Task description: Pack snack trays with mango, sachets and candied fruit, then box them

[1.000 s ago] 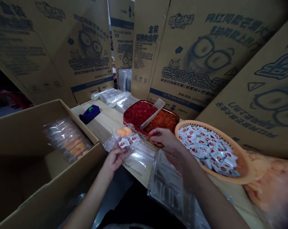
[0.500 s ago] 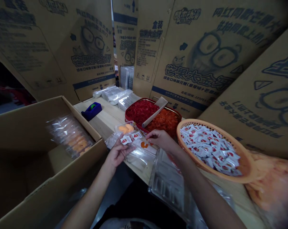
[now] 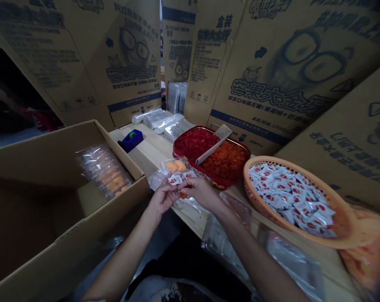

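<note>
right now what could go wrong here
The small orange piece by the right hand is near the table's front edge, so it could slip to the floor. The sachets in the left hand sit beside the open red tray, so one might fall onto the diced pieces. The right forearm could also snag the loose clear plastic trays beneath it.

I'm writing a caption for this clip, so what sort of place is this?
Probably a small food-packing workshop. Printed cartons stand all around, a red tray holds red and orange candied pieces, and an orange woven basket is heaped with small white sachets.
</note>
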Tool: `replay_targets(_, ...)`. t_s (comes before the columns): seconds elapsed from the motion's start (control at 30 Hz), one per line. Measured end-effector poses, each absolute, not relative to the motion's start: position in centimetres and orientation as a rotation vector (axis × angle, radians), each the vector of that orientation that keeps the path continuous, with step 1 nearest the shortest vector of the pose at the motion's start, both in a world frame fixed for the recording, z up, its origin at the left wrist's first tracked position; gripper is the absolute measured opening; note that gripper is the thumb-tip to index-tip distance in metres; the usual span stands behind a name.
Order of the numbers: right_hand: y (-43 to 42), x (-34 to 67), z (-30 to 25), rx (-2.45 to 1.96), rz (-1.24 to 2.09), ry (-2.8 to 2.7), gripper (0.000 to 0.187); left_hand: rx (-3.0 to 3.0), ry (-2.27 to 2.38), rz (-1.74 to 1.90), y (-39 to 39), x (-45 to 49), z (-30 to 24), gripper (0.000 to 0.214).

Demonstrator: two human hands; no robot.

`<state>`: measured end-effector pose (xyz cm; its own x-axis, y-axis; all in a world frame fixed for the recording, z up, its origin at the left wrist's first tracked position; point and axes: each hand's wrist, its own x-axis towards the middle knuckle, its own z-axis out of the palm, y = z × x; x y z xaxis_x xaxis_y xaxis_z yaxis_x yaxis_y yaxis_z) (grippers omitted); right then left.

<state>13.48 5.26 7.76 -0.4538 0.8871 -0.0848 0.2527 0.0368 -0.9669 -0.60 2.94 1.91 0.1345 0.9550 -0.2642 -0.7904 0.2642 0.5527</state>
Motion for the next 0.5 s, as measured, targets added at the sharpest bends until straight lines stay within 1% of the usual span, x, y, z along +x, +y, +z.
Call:
replay_targets(0.17, 4.9, 13.4, 7.9, -1.148, 1.6, -1.582, 0.008, 0.284, 0.641, 1.321, 2.9, -0.7, 2.2, 0.078)
replay_targets(0.3, 5.1, 13.7, 8.1, -1.133, 1.594, -1.552, 0.012, 0.261, 0.646, 1.316, 2.7, -0.6, 2.5, 0.078)
replay_targets(0.37, 5.8, 14.7, 8.3, -1.212, 1.447, -1.572, 0.014, 0.258, 0.636, 1.314, 2.6, -0.7, 2.6, 0.078)
replay_targets(0.5, 7.8, 18.1, 8.7, -1.472, 0.804, -1.754, 0.017, 0.286, 0.608, 1.31, 2.4, -1.0, 2.5, 0.079)
